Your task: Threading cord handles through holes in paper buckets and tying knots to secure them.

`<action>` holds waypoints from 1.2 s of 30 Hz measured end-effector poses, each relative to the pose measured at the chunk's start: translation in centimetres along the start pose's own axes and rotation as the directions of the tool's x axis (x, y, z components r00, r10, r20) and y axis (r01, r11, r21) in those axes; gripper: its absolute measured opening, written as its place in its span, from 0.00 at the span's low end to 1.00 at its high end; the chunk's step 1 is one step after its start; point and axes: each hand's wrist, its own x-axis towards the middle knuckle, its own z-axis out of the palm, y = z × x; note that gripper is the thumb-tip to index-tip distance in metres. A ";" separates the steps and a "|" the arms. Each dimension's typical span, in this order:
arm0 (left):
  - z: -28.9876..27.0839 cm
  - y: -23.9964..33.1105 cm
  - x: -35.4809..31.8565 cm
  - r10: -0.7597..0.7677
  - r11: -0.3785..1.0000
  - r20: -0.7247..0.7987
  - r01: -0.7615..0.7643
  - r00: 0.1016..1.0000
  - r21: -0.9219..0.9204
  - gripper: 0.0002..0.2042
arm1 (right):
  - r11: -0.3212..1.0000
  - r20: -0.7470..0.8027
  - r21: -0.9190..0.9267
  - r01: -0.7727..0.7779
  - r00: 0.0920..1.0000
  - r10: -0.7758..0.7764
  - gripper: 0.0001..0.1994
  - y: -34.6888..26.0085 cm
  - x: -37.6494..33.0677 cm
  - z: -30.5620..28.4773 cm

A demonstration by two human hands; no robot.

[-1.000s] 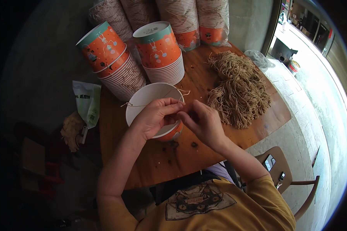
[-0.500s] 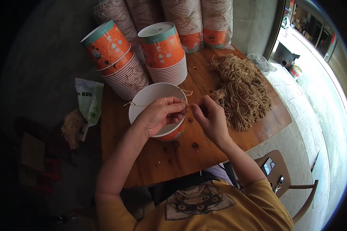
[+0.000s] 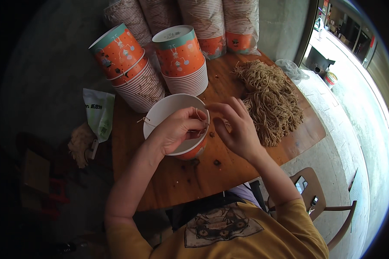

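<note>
A white-lined paper bucket [image 3: 163, 107] with an orange outside stands upright on the wooden table in front of me. A thin tan cord [image 3: 145, 119] pokes out in a knot through its left rim. My left hand [image 3: 183, 128] reaches over the bucket's opening, thumb and fingers pinched on the cord near the right rim. My right hand [image 3: 237, 127] is just right of the bucket, its fingers apart and the index finger stretched toward the rim. No object shows in it. My left hand hides part of the cord and the bucket's inside.
A heap of tan cords [image 3: 272, 103] lies on the table [image 3: 168, 185] to the right. Two stacks of upturned orange buckets, one leaning stack [image 3: 121, 52] and one upright stack [image 3: 179, 56], stand behind the bucket. Bagged stacks [image 3: 203, 26] line the wall. A chair [image 3: 309, 190] is at right.
My right hand has let go near the right rim, and its fingers have spread and lifted. My left hand stays nearly in place, still pinching.
</note>
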 end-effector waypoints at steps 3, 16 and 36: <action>0.3 0.1 0.0 0.063 0.995 0.007 -0.063 0.998 0.072 0.08 | 0.976 0.087 -0.128 0.174 0.983 -0.164 0.20 0.6 1.4 -0.1; 0.9 0.5 -0.4 0.065 0.983 0.027 -0.068 0.998 0.173 0.18 | 0.864 0.433 -0.108 0.492 0.806 -0.404 0.18 1.7 4.1 -1.7; 1.7 -1.2 -1.5 0.317 0.865 -0.083 -0.252 0.945 0.434 0.21 | 0.472 0.574 0.663 -0.581 0.799 0.178 0.07 2.9 0.6 -0.1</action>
